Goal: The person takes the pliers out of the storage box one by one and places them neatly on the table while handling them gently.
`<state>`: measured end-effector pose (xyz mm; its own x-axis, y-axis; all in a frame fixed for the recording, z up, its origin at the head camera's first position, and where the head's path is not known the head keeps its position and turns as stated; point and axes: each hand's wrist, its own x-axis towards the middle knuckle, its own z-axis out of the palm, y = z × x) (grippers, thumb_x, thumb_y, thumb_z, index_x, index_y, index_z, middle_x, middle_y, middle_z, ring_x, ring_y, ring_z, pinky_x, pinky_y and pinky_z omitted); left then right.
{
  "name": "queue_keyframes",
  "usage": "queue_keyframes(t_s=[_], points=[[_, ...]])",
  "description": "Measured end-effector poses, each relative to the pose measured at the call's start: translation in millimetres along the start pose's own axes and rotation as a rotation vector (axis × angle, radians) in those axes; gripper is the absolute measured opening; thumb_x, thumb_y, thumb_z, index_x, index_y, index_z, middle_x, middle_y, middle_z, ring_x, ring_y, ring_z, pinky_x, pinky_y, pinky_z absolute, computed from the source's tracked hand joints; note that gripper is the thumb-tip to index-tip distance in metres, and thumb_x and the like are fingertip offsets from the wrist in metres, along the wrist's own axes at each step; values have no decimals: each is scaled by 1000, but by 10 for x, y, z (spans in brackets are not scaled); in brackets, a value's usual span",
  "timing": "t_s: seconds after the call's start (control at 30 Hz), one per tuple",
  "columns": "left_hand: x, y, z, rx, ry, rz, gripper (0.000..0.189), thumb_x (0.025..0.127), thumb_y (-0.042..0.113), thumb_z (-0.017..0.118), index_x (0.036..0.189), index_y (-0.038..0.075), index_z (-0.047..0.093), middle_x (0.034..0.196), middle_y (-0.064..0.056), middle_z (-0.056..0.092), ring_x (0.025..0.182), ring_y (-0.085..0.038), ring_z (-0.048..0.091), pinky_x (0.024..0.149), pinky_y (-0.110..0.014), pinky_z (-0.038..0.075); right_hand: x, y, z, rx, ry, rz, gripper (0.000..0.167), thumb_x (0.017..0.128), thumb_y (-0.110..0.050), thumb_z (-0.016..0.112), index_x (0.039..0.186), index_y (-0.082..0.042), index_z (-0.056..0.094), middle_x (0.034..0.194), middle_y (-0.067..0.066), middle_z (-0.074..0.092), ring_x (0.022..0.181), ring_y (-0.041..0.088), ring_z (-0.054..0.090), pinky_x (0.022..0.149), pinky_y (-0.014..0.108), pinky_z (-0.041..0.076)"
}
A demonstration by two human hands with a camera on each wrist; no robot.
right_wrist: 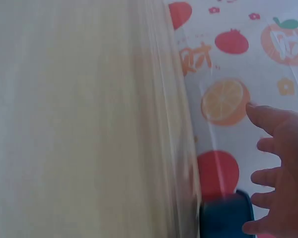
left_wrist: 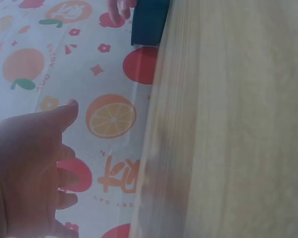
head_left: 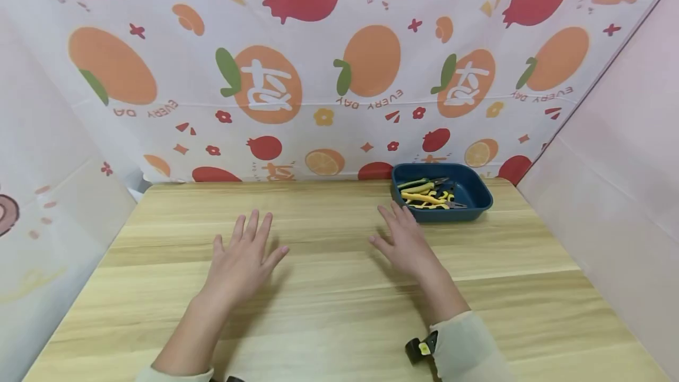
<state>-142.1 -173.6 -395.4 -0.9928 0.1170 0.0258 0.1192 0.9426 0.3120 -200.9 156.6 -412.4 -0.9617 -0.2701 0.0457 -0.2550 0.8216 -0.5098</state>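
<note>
My left hand (head_left: 239,267) is held over the left half of the wooden table (head_left: 329,311), fingers spread and nothing in it. Over the right half, my right hand (head_left: 407,243) also has its fingers extended and holds nothing; its fingertips come up close to the near left corner of a dark blue bin (head_left: 474,212). Inside that bin lie several hand tools, among them yellow-handled pliers (head_left: 421,198) and a green-handled pair (head_left: 414,183), heaped toward its left side. In the left wrist view the thumb (left_wrist: 64,115) stands apart from the other fingers.
A white curtain with printed fruit (head_left: 318,111) hangs along the table's back edge, right behind the bin. Pale sheets (head_left: 620,193) close off the right and left sides. A small black device (head_left: 419,349) is strapped at my right sleeve.
</note>
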Motion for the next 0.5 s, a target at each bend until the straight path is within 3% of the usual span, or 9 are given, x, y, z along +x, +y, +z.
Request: queue_keyframes(t_s=[0.13,0.3,0.5], points=[[-8,-9,-5,-18,5,8,92,92,76,28,159,14,15,165,-18,9,151,-43,4,107,-81,5,35,145,-120,34,88,26,64,96,-42,61,151,-16,39,159,16,29,148,39,20,117,63,25],[-14,-12,-15,-33,15,18,91,93,75,30,158,13,18,164,-20,12,150,-44,8,106,-81,9,54,378,-271,154,334,112,49,95,-31,62,138,-9,54,139,19,50,132,41,39,110,58,36],[15,-6,8,-34,28,40,86,95,70,35,158,12,22,163,-21,17,149,-45,14,108,-79,13,42,660,-326,519,695,349,37,93,-18,63,127,-8,56,98,11,61,89,19,57,77,31,49]])
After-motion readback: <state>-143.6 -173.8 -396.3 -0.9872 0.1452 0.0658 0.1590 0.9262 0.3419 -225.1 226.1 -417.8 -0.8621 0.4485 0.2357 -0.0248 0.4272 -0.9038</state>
